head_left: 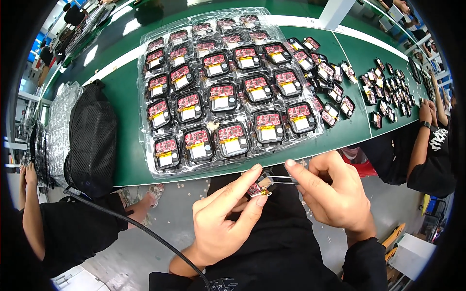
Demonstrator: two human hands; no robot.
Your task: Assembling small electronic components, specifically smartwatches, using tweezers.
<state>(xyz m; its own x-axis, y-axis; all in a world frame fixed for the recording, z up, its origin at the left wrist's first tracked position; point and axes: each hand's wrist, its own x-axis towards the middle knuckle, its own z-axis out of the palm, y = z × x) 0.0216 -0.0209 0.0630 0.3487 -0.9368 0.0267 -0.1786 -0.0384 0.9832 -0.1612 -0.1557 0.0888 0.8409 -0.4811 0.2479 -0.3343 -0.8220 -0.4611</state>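
Note:
Between thumb and forefinger, my left hand (225, 218) holds a small electronic device module (257, 190) with a red circuit board in a black frame. My right hand (335, 191) is closed on metal tweezers (284, 180), whose tips reach to the module. Part of the module is hidden by my left fingers. Both hands are just off the near table edge, above my lap. Beyond them lies a clear plastic tray (150, 167) holding rows of similar modules, each with a red board, yellow tape and a silvery-white block.
Loose modules (330, 114) are heaped right of the tray on the green table (128, 121); another pile (388, 92) lies farther right. A black mesh bag (91, 140) stands at the left beside stacked clear trays (60, 131). A black cable (141, 225) crosses at lower left. Other people sit on both sides.

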